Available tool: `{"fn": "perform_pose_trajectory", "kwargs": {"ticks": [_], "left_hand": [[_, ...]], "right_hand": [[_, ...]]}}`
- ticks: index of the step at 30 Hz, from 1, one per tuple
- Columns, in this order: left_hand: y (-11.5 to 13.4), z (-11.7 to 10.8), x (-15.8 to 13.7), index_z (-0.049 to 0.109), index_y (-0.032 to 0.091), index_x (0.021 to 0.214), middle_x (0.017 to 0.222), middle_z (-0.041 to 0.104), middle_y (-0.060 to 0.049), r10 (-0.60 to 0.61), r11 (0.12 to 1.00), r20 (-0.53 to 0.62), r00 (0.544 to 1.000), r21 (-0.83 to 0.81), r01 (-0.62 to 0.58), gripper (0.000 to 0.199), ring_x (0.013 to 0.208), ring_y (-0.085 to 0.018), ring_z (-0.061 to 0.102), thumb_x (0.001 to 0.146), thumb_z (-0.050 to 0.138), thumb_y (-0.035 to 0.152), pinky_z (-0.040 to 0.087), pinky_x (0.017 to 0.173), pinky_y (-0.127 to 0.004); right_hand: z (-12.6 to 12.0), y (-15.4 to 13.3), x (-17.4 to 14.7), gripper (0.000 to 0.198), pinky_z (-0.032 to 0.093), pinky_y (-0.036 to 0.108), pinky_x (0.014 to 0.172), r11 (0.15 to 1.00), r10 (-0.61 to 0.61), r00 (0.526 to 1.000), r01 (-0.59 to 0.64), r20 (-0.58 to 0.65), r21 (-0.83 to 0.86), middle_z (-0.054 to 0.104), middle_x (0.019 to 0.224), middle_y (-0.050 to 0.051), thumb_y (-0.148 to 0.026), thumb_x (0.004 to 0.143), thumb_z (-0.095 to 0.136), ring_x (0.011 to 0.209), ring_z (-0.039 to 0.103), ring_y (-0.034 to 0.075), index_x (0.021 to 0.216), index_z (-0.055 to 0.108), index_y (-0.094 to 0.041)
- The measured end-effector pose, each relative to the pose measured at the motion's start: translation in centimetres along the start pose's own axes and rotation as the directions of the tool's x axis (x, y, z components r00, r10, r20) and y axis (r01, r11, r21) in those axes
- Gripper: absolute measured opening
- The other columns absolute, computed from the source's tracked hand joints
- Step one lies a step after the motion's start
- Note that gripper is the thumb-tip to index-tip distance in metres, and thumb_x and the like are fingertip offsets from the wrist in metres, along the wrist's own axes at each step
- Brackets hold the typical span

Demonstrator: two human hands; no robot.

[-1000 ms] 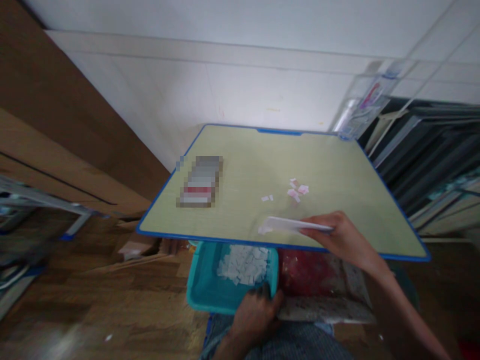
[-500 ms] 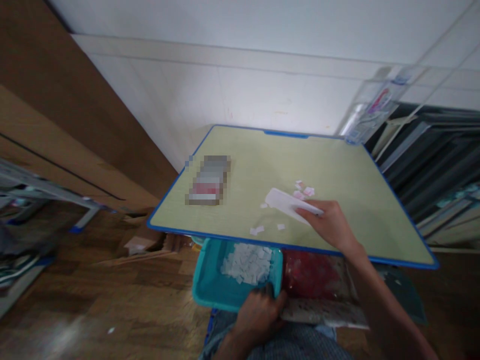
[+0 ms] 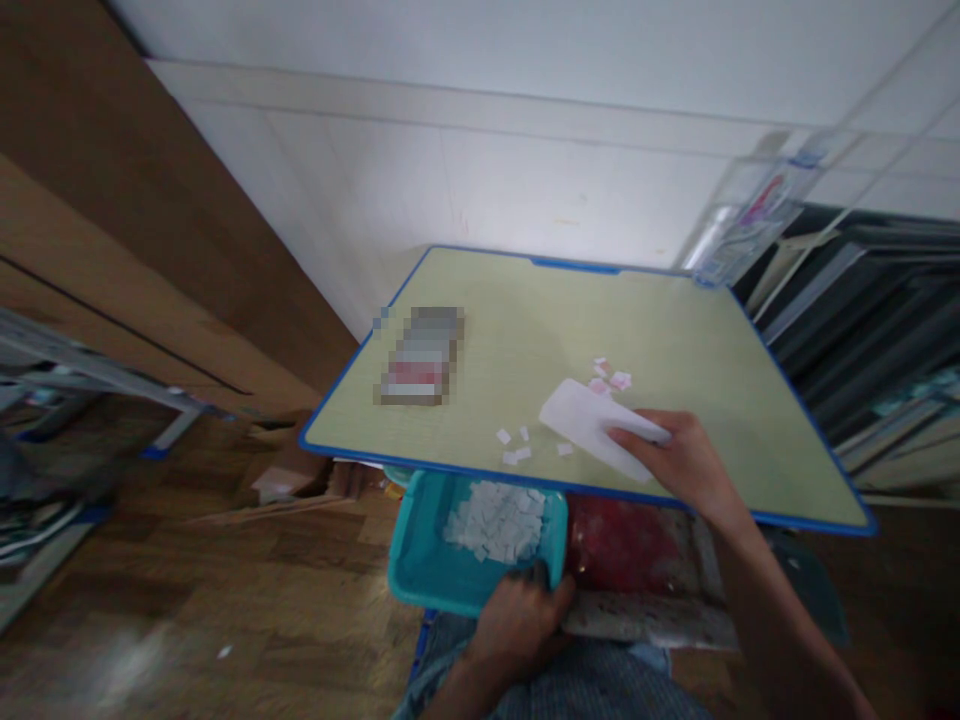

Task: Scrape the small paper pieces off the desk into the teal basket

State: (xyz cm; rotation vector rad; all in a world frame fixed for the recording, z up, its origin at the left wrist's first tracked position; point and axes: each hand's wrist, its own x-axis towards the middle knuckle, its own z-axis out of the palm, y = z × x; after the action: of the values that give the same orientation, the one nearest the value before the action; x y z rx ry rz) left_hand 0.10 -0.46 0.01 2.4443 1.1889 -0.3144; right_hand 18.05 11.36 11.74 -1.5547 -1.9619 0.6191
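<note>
My right hand [image 3: 686,465] grips a flat white card [image 3: 589,425] lying low over the pale green table [image 3: 675,340], near its front edge. A few small white paper scraps [image 3: 517,447] lie just left of the card, and pink-and-white scraps [image 3: 609,378] lie behind it. My left hand [image 3: 521,620] holds the near right corner of a teal tray [image 3: 420,565] below the table's front edge. A heap of white paper pieces [image 3: 495,520] fills the tray's far part.
A blurred-out rectangular object [image 3: 420,355] lies on the table's left side. A red-and-white bag [image 3: 637,570] sits under the table right of the tray. A clear plastic bottle [image 3: 739,235] leans at the far right corner. Brown boards stand at left, dark frames at right.
My right hand has swung the white card from the front edge back toward the middle, then a little nearer again. A few white scraps now lie left of it. The left hand stays on the tray.
</note>
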Motion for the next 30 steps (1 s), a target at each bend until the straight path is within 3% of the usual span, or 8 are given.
{"fn": "perform_pose_trajectory", "kwargs": {"ticks": [7,14,20,25,30], "left_hand": [[0.0,0.0,0.0,0.039,0.021,0.107,0.090,0.050,-0.011,-0.007,1.000,0.001,1.000,-0.005,0.007,0.036,0.077,-0.025,0.052,0.076,0.047,0.039,0.041,0.062,-0.036],[0.1,0.0,0.0,0.037,0.021,0.110,0.093,0.049,-0.012,-0.010,1.000,0.016,1.000,-0.018,0.010,0.041,0.079,-0.026,0.052,0.075,0.050,0.038,0.041,0.063,-0.036],[0.1,0.1,0.1,0.038,0.020,0.109,0.093,0.049,-0.012,-0.020,0.999,0.045,0.999,-0.037,0.022,0.039,0.080,-0.026,0.051,0.075,0.049,0.036,0.040,0.065,-0.037],[0.0,0.4,0.1,0.039,0.021,0.108,0.091,0.050,-0.011,-0.023,1.000,0.002,1.000,-0.021,0.023,0.041,0.077,-0.026,0.052,0.073,0.052,0.037,0.041,0.062,-0.036],[0.1,-0.1,0.0,0.037,0.022,0.111,0.091,0.050,-0.011,-0.027,1.000,0.034,0.999,-0.001,0.027,0.044,0.078,-0.026,0.052,0.073,0.053,0.037,0.041,0.063,-0.036]], "right_hand": [[0.6,-1.5,0.7,0.023,0.035,0.019,0.043,0.988,-0.137,0.990,0.134,0.038,0.071,0.059,0.057,0.001,-0.030,0.073,0.050,0.048,0.049,0.010,0.068,0.065,-0.013],[-3.2,-0.8,-1.9,0.023,0.033,0.019,0.038,0.998,-0.057,0.995,0.056,0.078,0.016,0.061,0.056,0.001,-0.033,0.072,0.051,0.047,0.051,0.011,0.070,0.066,-0.017],[-3.8,0.1,-2.8,0.026,0.037,0.021,0.039,0.998,-0.011,0.987,0.020,0.162,-0.051,0.061,0.055,0.001,-0.036,0.073,0.049,0.046,0.052,0.013,0.071,0.066,-0.016],[-3.8,0.3,-2.9,0.026,0.038,0.020,0.041,0.993,0.001,1.000,0.001,0.019,-0.119,0.062,0.056,0.001,-0.035,0.073,0.049,0.048,0.054,0.014,0.073,0.065,-0.015],[-3.9,-0.1,-3.3,0.025,0.035,0.020,0.038,0.993,-0.025,0.999,0.028,0.025,-0.114,0.061,0.054,0.001,-0.034,0.074,0.048,0.045,0.053,0.012,0.072,0.066,-0.016]]}}
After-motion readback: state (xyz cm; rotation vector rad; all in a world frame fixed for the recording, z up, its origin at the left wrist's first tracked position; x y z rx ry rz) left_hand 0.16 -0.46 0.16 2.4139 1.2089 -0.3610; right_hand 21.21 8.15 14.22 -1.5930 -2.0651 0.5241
